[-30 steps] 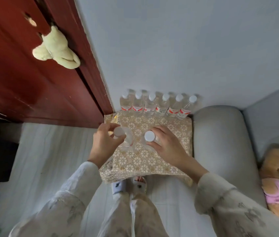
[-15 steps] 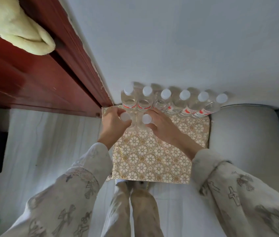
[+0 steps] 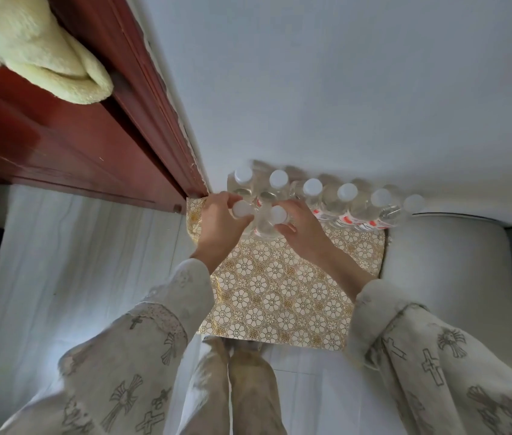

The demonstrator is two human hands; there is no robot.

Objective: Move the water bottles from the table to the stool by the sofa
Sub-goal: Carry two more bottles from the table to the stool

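A stool (image 3: pixel 279 302) covered in gold flower-patterned cloth stands against the wall beside the grey sofa arm (image 3: pixel 446 271). Several clear water bottles with white caps (image 3: pixel 347 199) stand in a row along its far edge. My left hand (image 3: pixel 220 227) grips a bottle (image 3: pixel 242 210) by its neck at the stool's far left. My right hand (image 3: pixel 298 227) grips a second bottle (image 3: pixel 275 219) just beside it. Both held bottles stand upright right in front of the row; their bases are hidden by my hands.
A dark red wooden door (image 3: pixel 76 133) and frame rise on the left, with a pale yellow plush toy (image 3: pixel 29 51) hanging on it. A plain white wall (image 3: pixel 342 89) is behind the stool. My legs and feet (image 3: pixel 239 387) stand on the pale floor before the stool.
Both hands carried their bottles from the stool's middle to its far left, up against the back row. The camera has leaned closer and lower over the stool.
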